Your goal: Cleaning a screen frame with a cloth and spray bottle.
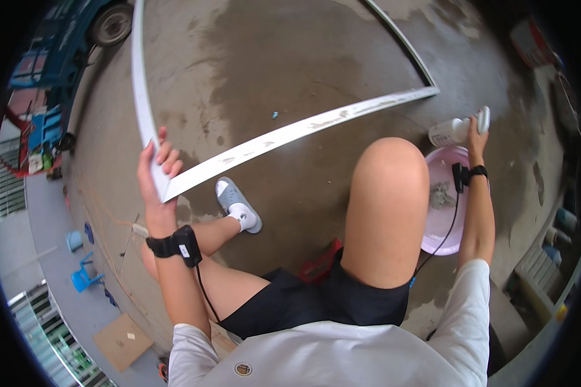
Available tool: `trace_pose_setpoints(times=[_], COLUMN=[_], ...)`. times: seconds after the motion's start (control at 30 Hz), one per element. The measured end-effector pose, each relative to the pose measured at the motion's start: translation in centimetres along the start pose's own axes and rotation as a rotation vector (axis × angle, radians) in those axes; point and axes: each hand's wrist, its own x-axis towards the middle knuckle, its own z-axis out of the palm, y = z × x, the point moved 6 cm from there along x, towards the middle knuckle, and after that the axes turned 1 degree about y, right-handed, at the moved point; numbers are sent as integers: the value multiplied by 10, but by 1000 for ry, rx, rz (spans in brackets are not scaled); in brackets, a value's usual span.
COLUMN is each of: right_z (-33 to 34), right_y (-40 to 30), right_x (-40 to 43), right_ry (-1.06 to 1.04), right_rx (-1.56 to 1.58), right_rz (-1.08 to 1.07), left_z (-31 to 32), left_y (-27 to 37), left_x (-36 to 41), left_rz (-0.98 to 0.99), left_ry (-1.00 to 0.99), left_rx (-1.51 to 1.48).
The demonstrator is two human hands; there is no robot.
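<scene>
My left hand point(160, 162) grips the near left corner of a large white frame point(290, 138), which bears greyish smears along its near bar. At the right, my right hand point(478, 128) is closed around the neck of a white plastic bottle point(444, 133) with a printed label; a pale, rounded piece shows at the fingers, and I cannot tell whether it belongs to the bottle. Below that hand and beside my knee sits a pink plastic basin point(448, 246) with a grey crumpled cloth point(441, 195) in it. The far end of the frame is cut off by the picture's edge.
Wet patches cover part of the concrete floor point(281, 87). A blue vehicle point(53, 53) stands at the upper left. A blue stool point(83, 275), a light blue bucket point(74, 240) and a cardboard box point(122, 341) are at the lower left. A grey slatted crate point(537, 271) lies at the right.
</scene>
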Motion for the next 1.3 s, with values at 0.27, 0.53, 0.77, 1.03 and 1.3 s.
trace_pose_setpoints(times=[0.27,0.53,0.77,1.03,1.3], right_z=[60,70,169,161,184], right_y=[-301,-550,-525,-554,-496], right_x=[3,-116,-273,-273,-354], right_ry=[-103,-189,-795,-915,-983], right_rx=[-28,416,888,893,405], right_rz=[-554,-626,-4,-186,-298], left_z=[2,-11,-24,-39,-23], left_y=[36,56,51,52,43], left_x=[-4,-17,-2,-15,-18], left_rz=[-36,-13,-44,-59,-31], left_ry=[82,46,145,161,197], left_rx=[156,278,280,306,353])
